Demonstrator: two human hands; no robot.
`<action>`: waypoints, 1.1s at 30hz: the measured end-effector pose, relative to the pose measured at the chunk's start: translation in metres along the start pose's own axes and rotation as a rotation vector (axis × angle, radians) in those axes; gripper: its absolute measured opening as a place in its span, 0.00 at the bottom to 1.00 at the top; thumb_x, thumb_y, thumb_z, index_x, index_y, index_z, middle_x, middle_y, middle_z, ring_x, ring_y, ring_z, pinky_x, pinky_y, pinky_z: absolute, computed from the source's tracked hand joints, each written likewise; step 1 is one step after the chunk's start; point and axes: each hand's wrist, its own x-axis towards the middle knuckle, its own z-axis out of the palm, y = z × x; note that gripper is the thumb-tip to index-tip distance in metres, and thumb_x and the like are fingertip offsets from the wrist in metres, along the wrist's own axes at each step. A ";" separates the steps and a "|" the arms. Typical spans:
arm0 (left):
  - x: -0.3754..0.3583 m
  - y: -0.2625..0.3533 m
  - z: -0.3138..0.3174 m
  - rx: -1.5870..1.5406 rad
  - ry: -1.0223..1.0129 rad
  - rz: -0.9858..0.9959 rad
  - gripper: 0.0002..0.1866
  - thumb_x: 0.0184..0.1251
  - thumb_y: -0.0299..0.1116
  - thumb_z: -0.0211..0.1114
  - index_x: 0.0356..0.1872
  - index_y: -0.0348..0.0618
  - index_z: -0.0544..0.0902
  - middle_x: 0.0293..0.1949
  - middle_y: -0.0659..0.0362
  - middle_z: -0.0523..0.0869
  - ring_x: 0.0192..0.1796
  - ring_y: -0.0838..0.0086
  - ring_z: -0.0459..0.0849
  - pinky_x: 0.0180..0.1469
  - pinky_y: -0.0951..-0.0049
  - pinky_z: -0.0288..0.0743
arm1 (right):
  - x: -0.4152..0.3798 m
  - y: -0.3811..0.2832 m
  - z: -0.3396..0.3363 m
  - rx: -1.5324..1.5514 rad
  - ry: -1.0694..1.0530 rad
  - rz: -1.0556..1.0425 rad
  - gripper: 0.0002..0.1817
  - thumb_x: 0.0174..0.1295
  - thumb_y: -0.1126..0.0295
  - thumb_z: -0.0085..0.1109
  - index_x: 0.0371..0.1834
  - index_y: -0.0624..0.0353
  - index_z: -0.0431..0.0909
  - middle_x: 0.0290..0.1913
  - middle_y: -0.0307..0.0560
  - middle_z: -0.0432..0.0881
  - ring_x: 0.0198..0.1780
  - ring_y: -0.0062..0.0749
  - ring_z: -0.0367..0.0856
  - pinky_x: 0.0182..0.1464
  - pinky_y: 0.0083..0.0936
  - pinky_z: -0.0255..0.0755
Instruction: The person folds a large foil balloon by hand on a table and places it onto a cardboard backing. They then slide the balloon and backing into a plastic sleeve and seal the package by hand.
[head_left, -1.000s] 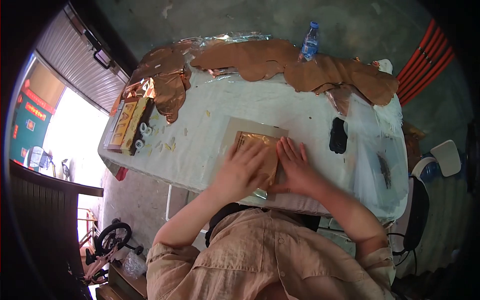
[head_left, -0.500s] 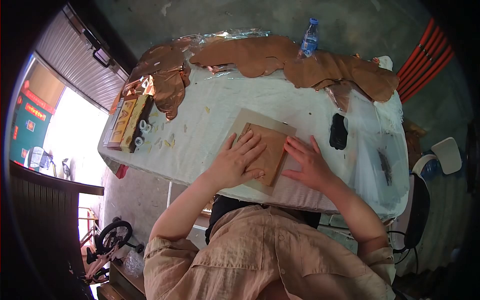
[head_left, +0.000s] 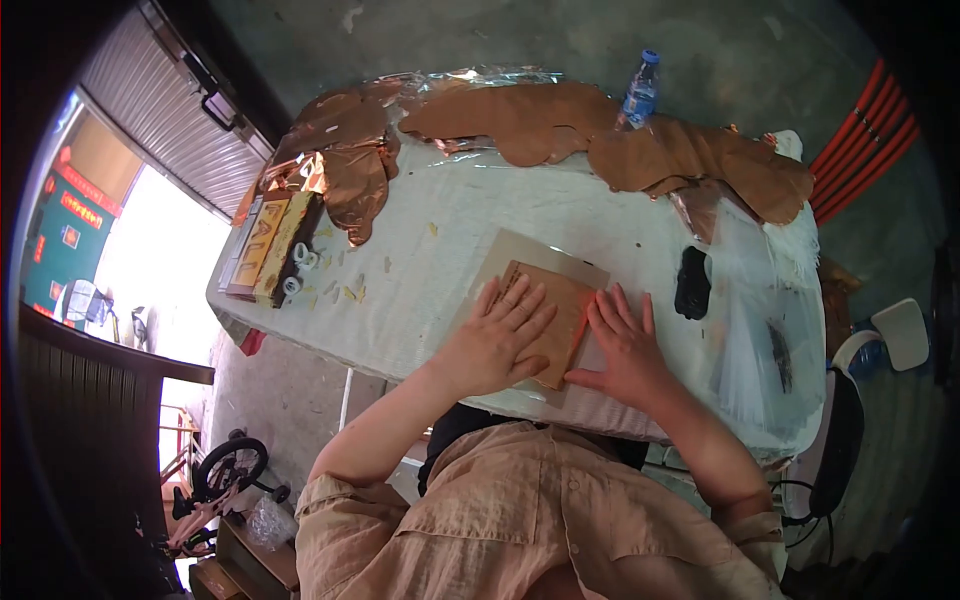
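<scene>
A brown rectangular piece lies on a larger grey-beige board near the table's front edge. My left hand rests flat across the left part of the brown piece, fingers spread. Beside the piece's right edge lies my right hand, fingers extended and thumb apart, its fingertips at that edge. Neither hand grips anything. The hands partly hide the piece and the board.
Brown sheets line the table's far edge, with a water bottle among them. A black phone-like object and clear plastic lie right; a yellow box, white rolls and scraps lie left.
The camera view has shifted, so the table and its objects appear slightly lower and further right. My right hand's fingers have drawn closer together; both hands stay at the brown piece.
</scene>
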 end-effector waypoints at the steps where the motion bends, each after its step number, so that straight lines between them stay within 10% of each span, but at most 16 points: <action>1: 0.000 0.000 0.002 -0.005 0.018 0.009 0.36 0.64 0.51 0.60 0.69 0.44 0.66 0.72 0.49 0.62 0.77 0.55 0.52 0.75 0.50 0.42 | 0.002 -0.001 0.000 0.000 0.000 -0.008 0.55 0.47 0.41 0.68 0.69 0.72 0.58 0.73 0.62 0.57 0.77 0.52 0.48 0.74 0.58 0.31; 16: -0.001 0.007 -0.008 -0.014 0.165 -0.023 0.38 0.56 0.52 0.66 0.64 0.41 0.70 0.68 0.48 0.67 0.73 0.54 0.60 0.72 0.48 0.51 | 0.005 -0.007 0.016 -0.031 0.031 -0.007 0.56 0.51 0.38 0.62 0.70 0.74 0.53 0.73 0.65 0.55 0.77 0.50 0.49 0.72 0.63 0.33; 25: -0.013 0.021 -0.001 -0.134 0.066 -0.058 0.37 0.52 0.46 0.70 0.65 0.45 0.72 0.69 0.49 0.67 0.74 0.54 0.58 0.73 0.45 0.45 | 0.008 0.032 -0.026 0.190 0.066 0.171 0.19 0.58 0.64 0.62 0.51 0.58 0.78 0.56 0.49 0.77 0.60 0.43 0.73 0.69 0.49 0.57; 32: -0.005 -0.006 -0.025 -0.220 -0.027 -0.026 0.32 0.48 0.34 0.68 0.61 0.49 0.76 0.70 0.51 0.65 0.76 0.54 0.52 0.74 0.41 0.40 | 0.001 0.044 -0.007 0.072 0.208 -0.011 0.19 0.55 0.66 0.64 0.50 0.59 0.79 0.55 0.46 0.78 0.59 0.41 0.73 0.70 0.46 0.55; 33: -0.006 -0.003 -0.027 -0.185 0.054 0.022 0.28 0.47 0.31 0.67 0.56 0.46 0.79 0.65 0.52 0.72 0.71 0.56 0.63 0.71 0.47 0.54 | -0.001 0.040 -0.013 0.031 0.162 0.013 0.19 0.54 0.66 0.65 0.49 0.59 0.79 0.53 0.46 0.78 0.59 0.41 0.73 0.69 0.46 0.55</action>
